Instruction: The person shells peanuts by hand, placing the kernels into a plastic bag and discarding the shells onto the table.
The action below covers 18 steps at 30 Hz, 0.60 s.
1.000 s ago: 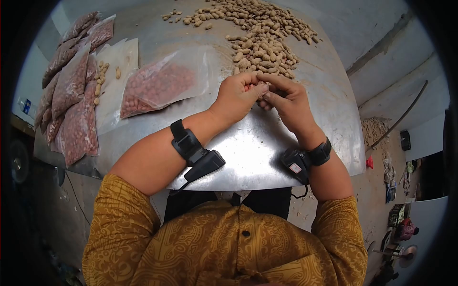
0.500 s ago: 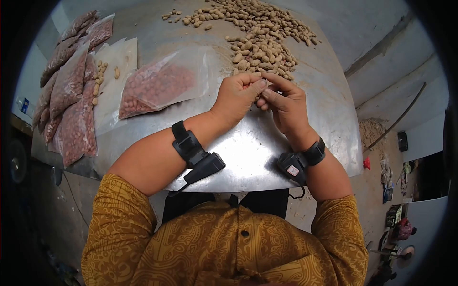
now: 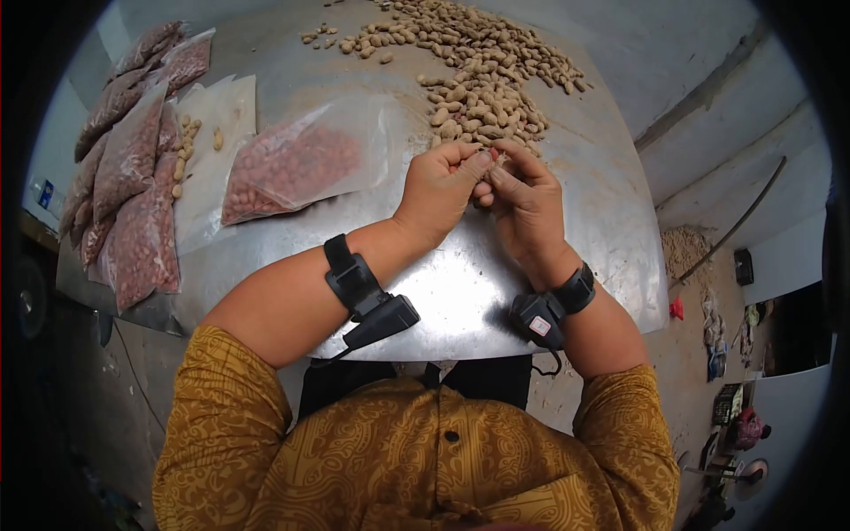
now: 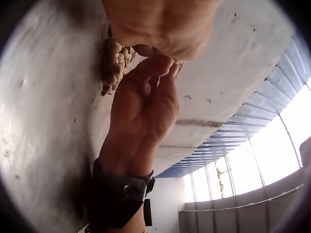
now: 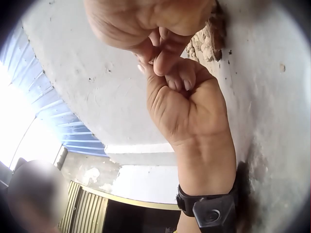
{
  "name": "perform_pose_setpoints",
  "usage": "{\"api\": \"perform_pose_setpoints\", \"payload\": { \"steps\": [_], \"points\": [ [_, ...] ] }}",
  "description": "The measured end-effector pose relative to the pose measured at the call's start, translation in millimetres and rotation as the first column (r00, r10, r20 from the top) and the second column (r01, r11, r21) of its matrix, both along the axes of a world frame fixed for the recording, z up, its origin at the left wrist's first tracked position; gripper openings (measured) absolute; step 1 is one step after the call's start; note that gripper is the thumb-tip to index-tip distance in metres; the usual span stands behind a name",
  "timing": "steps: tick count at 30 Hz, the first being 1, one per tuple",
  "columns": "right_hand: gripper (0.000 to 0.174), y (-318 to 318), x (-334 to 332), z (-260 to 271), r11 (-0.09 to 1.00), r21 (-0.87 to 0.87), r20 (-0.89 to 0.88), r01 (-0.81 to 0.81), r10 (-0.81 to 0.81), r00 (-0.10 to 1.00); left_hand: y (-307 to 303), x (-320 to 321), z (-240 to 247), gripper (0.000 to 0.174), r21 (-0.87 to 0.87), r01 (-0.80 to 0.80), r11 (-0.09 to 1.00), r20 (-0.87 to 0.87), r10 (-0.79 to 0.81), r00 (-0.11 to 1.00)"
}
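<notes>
Both hands meet above the metal table (image 3: 611, 203), at the near end of a pile of unshelled peanuts (image 3: 487, 97). My left hand (image 3: 436, 193) has its thumb and fingers curled together at the tips around a peanut (image 3: 494, 155), of which a reddish bit shows. From the other side my right hand (image 3: 533, 208) pinches at the same peanut, thumb against forefinger, with a pale bit of shell by the tips. Most of the peanut is hidden by fingers. In the left wrist view the right hand (image 4: 143, 107) touches the left; the right wrist view shows the left hand (image 5: 189, 104) with curled fingers.
A clear bag of red peanut kernels (image 3: 297, 168) lies left of the hands. Farther left are stacked filled bags (image 3: 133, 168) and flat empty bags (image 3: 217, 115) with several unshelled peanuts (image 3: 184, 146) on them. A wall (image 3: 699, 80) rises beyond the table's right side.
The hands stay together while the fingertips shift on the peanut, and its reddish part shows more between them. The right hand and forearm have moved slightly left.
</notes>
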State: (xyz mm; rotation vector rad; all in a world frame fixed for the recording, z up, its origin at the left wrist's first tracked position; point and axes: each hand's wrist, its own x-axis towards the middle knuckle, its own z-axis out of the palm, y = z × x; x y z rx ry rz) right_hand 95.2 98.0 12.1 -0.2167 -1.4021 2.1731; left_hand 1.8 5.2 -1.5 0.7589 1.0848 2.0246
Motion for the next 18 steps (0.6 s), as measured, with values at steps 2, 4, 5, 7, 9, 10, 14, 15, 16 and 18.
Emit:
{"api": "perform_pose_setpoints", "payload": {
  "steps": [2, 4, 5, 7, 9, 10, 14, 15, 16, 18],
  "points": [
    [0.031, 0, 0, 1, 1.0, 0.018, -0.004, 0.007, -0.007, 1.0, 0, 0, 0, 0.018, -0.001, -0.012, 1.0, -0.017, 0.012, 1.0],
    [0.032, 1, 0, 2, 0.998, 0.055, 0.003, 0.017, -0.017, 1.0, 0, -1, 0, 0.018, 0.029, 0.016, 0.999, 0.023, -0.017, 1.0],
    [0.031, 1, 1, 3, 0.997, 0.08, 0.005, 0.015, -0.015, 1.0, -1, -1, 0, 0.019, 0.044, 0.03, 0.999, 0.042, -0.032, 0.999],
    [0.031, 1, 2, 6, 0.991, 0.131, 0.008, 0.01, -0.011, 1.0, -6, 0, 10, 0.019, 0.01, 0.032, 0.999, 0.035, -0.032, 0.999],
    [0.029, 4, 2, 6, 0.97, 0.242, 0.004, 0.018, -0.02, 1.0, -10, -1, 15, 0.02, 0.006, 0.042, 0.999, 0.018, -0.042, 0.999],
    [0.028, 5, 2, 6, 0.955, 0.295, 0.002, 0.022, -0.024, 1.0, -11, -2, 15, 0.02, 0.02, 0.05, 0.999, 0.005, -0.05, 0.999],
    [0.025, 8, 6, 10, 0.883, 0.47, 0.015, 0.022, -0.034, 0.999, -10, -7, 10, 0.019, 0.006, 0.058, 0.998, -0.089, -0.057, 0.994],
    [0.024, 6, 6, 9, 0.875, 0.482, 0.013, 0.04, -0.053, 0.999, -9, -5, 9, 0.019, -0.005, 0.033, 0.999, -0.102, -0.033, 0.994],
    [0.024, 5, 6, 8, 0.867, 0.495, 0.009, 0.059, -0.073, 0.997, -9, -4, 9, 0.019, -0.014, 0.009, 1.0, -0.116, -0.01, 0.993],
    [0.024, 2, 7, 11, 0.89, 0.45, 0.006, 0.079, -0.092, 0.996, -5, -1, 7, 0.018, 0.002, -0.02, 1.0, -0.11, 0.02, 0.994]
  ]
}}
